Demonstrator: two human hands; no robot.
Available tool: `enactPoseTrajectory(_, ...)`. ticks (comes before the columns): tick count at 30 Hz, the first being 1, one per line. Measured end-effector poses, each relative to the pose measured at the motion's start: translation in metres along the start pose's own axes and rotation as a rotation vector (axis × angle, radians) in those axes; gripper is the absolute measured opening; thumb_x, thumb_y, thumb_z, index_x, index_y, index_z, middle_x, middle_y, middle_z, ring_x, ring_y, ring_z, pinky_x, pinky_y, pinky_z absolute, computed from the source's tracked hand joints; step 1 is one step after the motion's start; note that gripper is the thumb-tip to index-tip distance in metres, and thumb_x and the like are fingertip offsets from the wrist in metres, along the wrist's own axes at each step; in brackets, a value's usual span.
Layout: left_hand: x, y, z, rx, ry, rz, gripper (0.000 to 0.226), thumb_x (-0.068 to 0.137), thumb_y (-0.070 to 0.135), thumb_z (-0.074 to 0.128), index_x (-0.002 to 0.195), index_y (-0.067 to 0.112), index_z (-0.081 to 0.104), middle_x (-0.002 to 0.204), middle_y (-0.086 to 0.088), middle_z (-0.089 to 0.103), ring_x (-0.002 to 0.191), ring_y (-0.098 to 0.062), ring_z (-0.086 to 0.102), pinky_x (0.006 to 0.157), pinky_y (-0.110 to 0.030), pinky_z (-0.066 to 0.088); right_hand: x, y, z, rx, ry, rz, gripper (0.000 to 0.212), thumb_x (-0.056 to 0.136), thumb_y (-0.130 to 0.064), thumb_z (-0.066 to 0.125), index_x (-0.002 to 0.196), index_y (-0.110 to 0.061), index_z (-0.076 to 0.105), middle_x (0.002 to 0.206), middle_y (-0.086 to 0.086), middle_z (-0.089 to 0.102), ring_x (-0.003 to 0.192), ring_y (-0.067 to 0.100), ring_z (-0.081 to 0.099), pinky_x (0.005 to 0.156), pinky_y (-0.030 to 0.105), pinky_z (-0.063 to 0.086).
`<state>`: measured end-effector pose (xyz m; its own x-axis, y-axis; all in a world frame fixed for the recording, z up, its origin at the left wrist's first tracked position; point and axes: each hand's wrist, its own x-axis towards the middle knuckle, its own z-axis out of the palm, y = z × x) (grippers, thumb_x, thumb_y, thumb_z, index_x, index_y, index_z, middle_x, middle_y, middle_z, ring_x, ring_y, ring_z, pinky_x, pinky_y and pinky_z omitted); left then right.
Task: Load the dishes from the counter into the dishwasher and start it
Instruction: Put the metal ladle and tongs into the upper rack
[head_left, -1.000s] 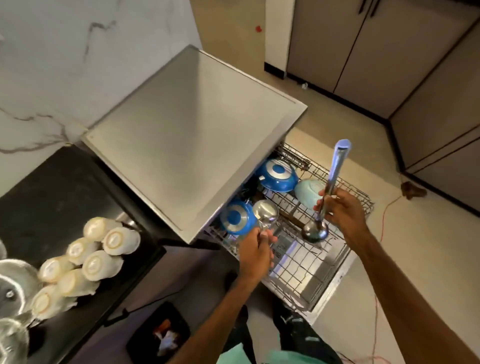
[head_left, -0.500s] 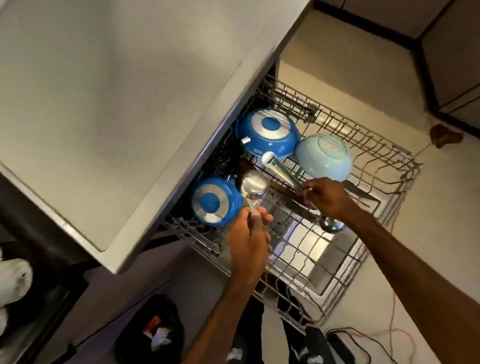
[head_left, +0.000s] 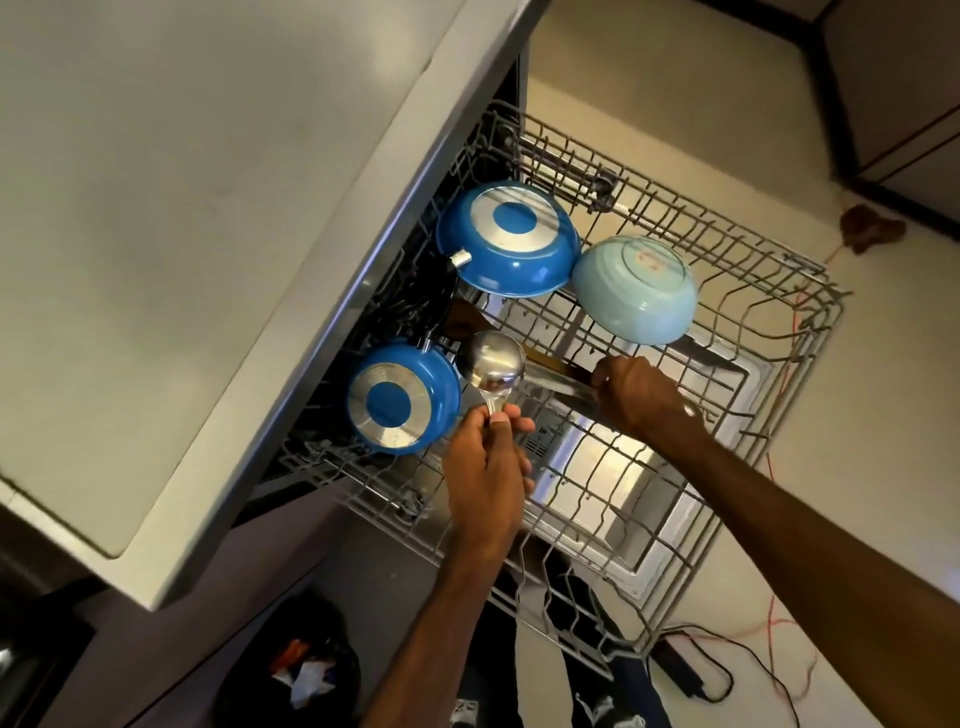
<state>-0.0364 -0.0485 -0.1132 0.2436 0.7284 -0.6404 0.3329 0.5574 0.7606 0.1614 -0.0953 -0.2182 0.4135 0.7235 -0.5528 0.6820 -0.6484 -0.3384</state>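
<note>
Steel ladle (head_left: 492, 366) over rack (head_left: 727, 249), beside inverted pan (head_left: 402, 397)

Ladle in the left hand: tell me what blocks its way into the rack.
The ladle sits between the small blue pan and the second ladle that the right hand holds across the rack; both crowd it.

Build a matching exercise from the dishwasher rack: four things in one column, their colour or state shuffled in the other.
Things:
1. bowl
2. small pan
3. steel ladle
4. long steel handle

States:
A. gripped by the right hand
B. pale blue, base up
C. pinched by the left hand
D. deep blue, base up

Pairs: 1-B, 2-D, 3-C, 4-A
</note>
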Motion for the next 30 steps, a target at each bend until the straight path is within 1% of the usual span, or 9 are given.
enactPoseTrajectory(6, 0.011, -0.006, 0.004, 0.062, 0.009, 0.018, 0.019, 0.106, 0.023, 0.046, 0.107, 0.013, 0.063, 0.091, -0.002, 0.071, 0.059, -0.013, 0.055, 0.049, -0.023, 0.050, -0.015, -0.004, 0.012, -0.050, 0.165, -0.037, 0.009, 0.091, -0.016, 0.068, 0.100, -0.016, 0.070, 0.081, 0.003, 0.068, 0.067, 0.019, 0.065, 0.064, 0.038, 0.060)
enactPoseTrajectory(10, 0.024, -0.013, 0.010, 0.126, 0.022, 0.016, 0.025, 0.106, 0.027, 0.044, 0.106, 0.017, 0.067, 0.077, 0.000, 0.063, 0.060, -0.007, 0.052, 0.051, -0.019, 0.043, -0.026, -0.018, -0.002, 0.228, 0.244, -0.074, 0.013, 0.096, -0.022, 0.061, 0.098, -0.016, 0.073, 0.082, 0.002, 0.073, 0.070, 0.018, 0.068, 0.067, 0.039, 0.059)
enactPoseTrajectory(11, 0.027, -0.014, 0.013, 0.135, 0.023, 0.015, 0.025, 0.107, 0.026, 0.044, 0.107, 0.017, 0.067, 0.076, 0.001, 0.061, 0.061, -0.006, 0.051, 0.054, -0.019, 0.042, -0.028, -0.025, -0.010, 0.362, 0.219, -0.057, 0.022, 0.099, -0.031, 0.058, 0.098, -0.017, 0.074, 0.082, 0.001, 0.074, 0.071, 0.017, 0.070, 0.070, 0.039, 0.059)
enactPoseTrajectory(13, 0.029, -0.015, 0.023, 0.174, 0.010, 0.033, 0.024, 0.107, 0.022, 0.041, 0.107, 0.016, 0.065, 0.078, 0.001, 0.061, 0.064, -0.005, 0.053, 0.059, -0.022, 0.045, -0.034, -0.044, -0.029, 0.795, -0.021, 0.089, 0.041, 0.100, -0.047, 0.055, 0.100, -0.012, 0.075, 0.085, 0.003, 0.077, 0.077, 0.020, 0.074, 0.075, 0.038, 0.060)
enactPoseTrajectory(15, 0.030, -0.017, 0.034, 0.288, -0.035, 0.065, 0.021, 0.106, 0.020, 0.043, 0.107, 0.015, 0.063, 0.083, 0.005, 0.063, 0.068, -0.004, 0.056, 0.064, -0.025, 0.049, -0.040, -0.061, -0.042, 1.077, -0.248, 0.211, 0.043, 0.095, -0.048, 0.062, 0.101, -0.007, 0.075, 0.085, 0.004, 0.077, 0.077, 0.018, 0.074, 0.070, 0.030, 0.061)
enactPoseTrajectory(18, 0.035, -0.020, 0.046, 0.417, -0.078, 0.075, 0.015, 0.103, 0.019, 0.051, 0.111, 0.014, 0.063, 0.095, 0.005, 0.069, 0.084, -0.007, 0.067, 0.075, -0.028, 0.059, -0.036, -0.069, -0.043, 0.824, -0.192, 0.205, 0.025, 0.082, -0.042, 0.080, 0.087, -0.017, 0.078, 0.064, -0.007, 0.072, 0.060, 0.005, 0.067, 0.056, 0.020, 0.052)
enactPoseTrajectory(20, 0.040, -0.024, 0.051, 0.482, -0.129, 0.098, 0.016, 0.101, 0.024, 0.056, 0.111, 0.014, 0.064, 0.099, 0.001, 0.072, 0.088, -0.012, 0.071, 0.078, -0.033, 0.061, -0.021, -0.066, -0.041, 0.650, -0.111, 0.256, 0.017, 0.077, -0.032, 0.085, 0.080, -0.017, 0.077, 0.064, -0.001, 0.071, 0.058, 0.009, 0.065, 0.056, 0.026, 0.051)
enactPoseTrajectory(24, 0.043, -0.027, 0.058, 0.536, -0.182, 0.162, 0.011, 0.098, 0.015, 0.062, 0.105, 0.013, 0.070, 0.094, 0.002, 0.074, 0.078, -0.010, 0.071, 0.070, -0.028, 0.061, 0.013, -0.062, -0.035, 0.328, -0.055, 0.179, 0.008, 0.079, -0.011, 0.073, 0.080, -0.003, 0.074, 0.072, 0.012, 0.070, 0.069, 0.024, 0.068, 0.066, 0.040, 0.059)
enactPoseTrajectory(30, 0.051, -0.016, 0.045, 0.484, -0.125, 0.132, 0.026, 0.098, 0.012, 0.060, 0.120, 0.021, 0.067, 0.112, 0.008, 0.072, 0.101, -0.006, 0.067, 0.088, -0.028, 0.056, 0.042, -0.061, -0.023, 0.179, -0.143, 0.067, 0.016, 0.083, -0.009, 0.070, 0.067, -0.008, 0.067, 0.072, 0.004, 0.066, 0.077, 0.027, 0.065, 0.064, 0.028, 0.052)
